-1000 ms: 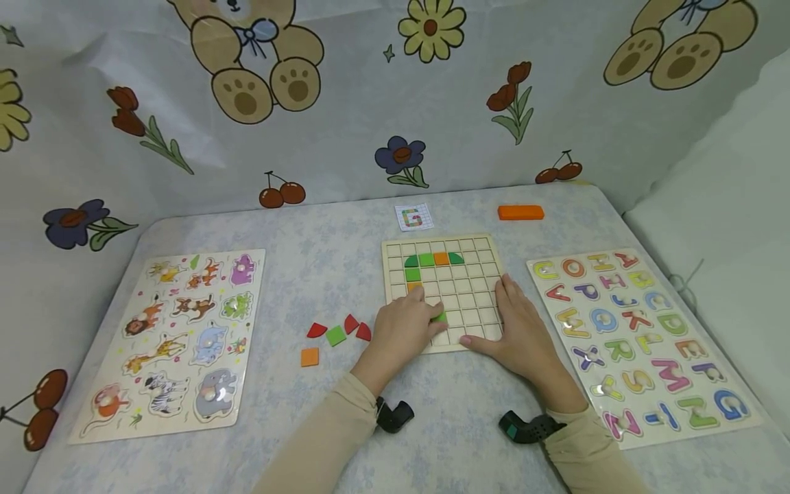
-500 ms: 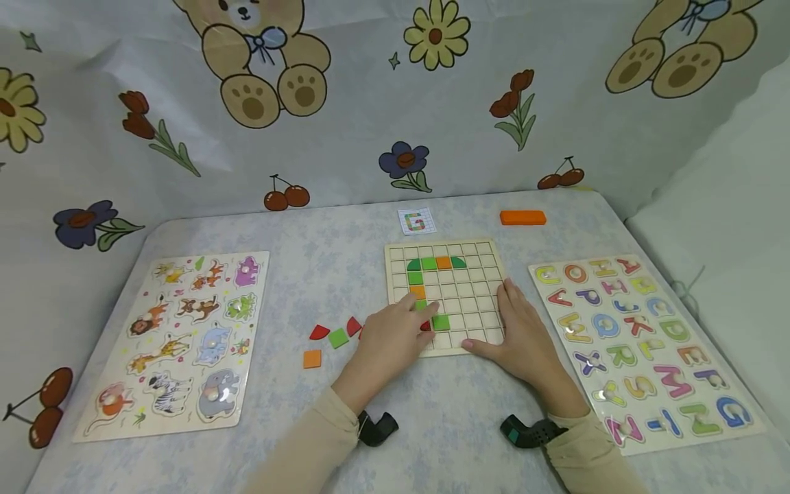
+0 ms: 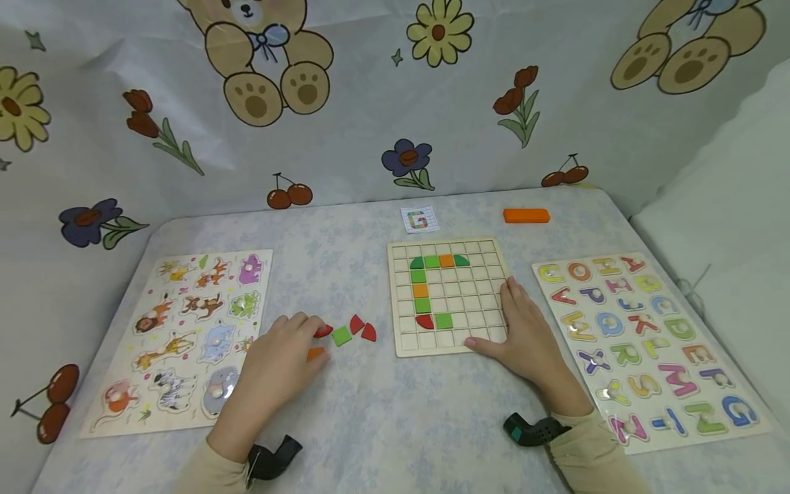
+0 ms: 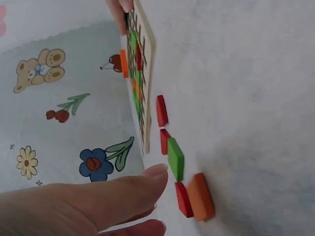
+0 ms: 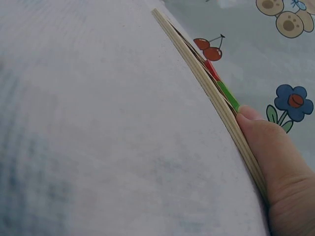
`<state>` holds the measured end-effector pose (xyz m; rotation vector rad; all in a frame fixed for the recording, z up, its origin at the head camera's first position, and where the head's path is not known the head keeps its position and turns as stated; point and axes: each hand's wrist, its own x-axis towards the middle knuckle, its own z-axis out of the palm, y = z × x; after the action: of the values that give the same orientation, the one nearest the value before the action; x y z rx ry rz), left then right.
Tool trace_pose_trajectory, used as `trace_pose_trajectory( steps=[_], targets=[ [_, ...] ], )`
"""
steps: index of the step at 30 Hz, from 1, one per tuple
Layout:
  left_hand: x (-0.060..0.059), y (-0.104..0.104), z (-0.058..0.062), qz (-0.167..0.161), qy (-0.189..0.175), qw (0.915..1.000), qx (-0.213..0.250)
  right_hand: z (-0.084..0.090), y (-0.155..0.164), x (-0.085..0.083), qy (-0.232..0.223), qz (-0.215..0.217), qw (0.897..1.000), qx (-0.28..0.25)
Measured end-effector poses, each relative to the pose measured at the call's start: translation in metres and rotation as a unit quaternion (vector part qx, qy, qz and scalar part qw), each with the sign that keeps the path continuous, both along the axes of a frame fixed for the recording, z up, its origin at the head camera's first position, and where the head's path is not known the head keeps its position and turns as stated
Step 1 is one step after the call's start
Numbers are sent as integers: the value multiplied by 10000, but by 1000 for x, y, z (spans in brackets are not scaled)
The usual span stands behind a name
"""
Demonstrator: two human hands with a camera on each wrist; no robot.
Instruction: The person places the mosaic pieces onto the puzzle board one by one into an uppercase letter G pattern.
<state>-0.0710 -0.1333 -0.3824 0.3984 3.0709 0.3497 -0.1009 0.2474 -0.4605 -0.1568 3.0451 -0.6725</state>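
My left hand [image 3: 280,367] hovers over the loose pieces, fingers bent loosely, nearest an orange square [image 3: 315,353] and a red quarter-round piece [image 3: 324,331]. In the left wrist view, a gap shows between its fingertips and the orange square [image 4: 201,197]. A green square [image 3: 341,335] and two more red pieces [image 3: 356,324] lie just right. My right hand [image 3: 532,343] rests at the near right corner of a wooden grid board [image 3: 400,339], fingers straight along its side, thumb touching the front edge. Green, orange and red pieces [image 3: 424,321] form a C-like outline on the board.
A small card [image 3: 420,219] with a coloured G pattern lies behind the board, and an orange bar [image 3: 526,216] sits to its right. An animal puzzle [image 3: 179,343] lies on the left. At right is a letter puzzle [image 3: 663,363], close to the right forearm.
My left hand has left the board and moved left to the loose pieces. A red quarter-round piece now shows on the board where its fingers were. The right hand keeps its place.
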Motion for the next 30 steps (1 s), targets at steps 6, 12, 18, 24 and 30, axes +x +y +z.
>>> trace_pose_trajectory(
  steps=[6, 12, 18, 24, 30],
  targets=[
    [4, -11, -10, 5, -123, 9996, -265, 0, 1, 1, -11, 5, 10000, -48],
    [3, -14, -17, 4, -190, 9998, -89, 0, 0, 1, 12, 22, 10000, -29],
    [0, -12, -20, -118, -333, 9988, 345, 0, 1, 0, 95, 23, 10000, -9],
    [-2, 1, -21, -268, -114, 9959, 857, 0, 1, -1, 97, 30, 9999, -14],
    [-8, 33, -11, -162, -136, 9916, 1272, -1, 2, -1, 53, 36, 10000, -22]
  ],
)
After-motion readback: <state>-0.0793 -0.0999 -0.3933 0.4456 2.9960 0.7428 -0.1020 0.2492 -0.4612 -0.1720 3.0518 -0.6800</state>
